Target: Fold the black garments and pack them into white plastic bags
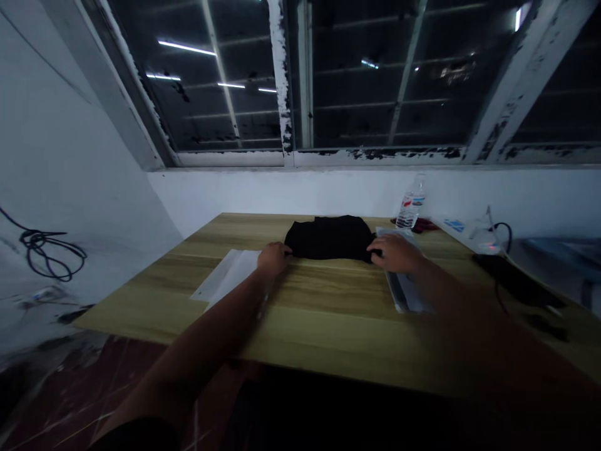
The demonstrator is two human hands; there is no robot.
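Note:
A folded black garment [330,237] lies on the far part of a wooden table [323,313]. My left hand [273,258] grips its near left corner with fingers curled round the cloth. At the near right corner my right hand [393,252] pinches the edge the same way. Both arms reach forward across the table.
A flat clear plastic bag [229,282] lies left of the garment and another plastic sleeve [409,294] lies under my right wrist. A water bottle [411,203] stands at the back by the wall. A power strip [479,239] and dark cables [511,275] sit at the right. Windows are behind.

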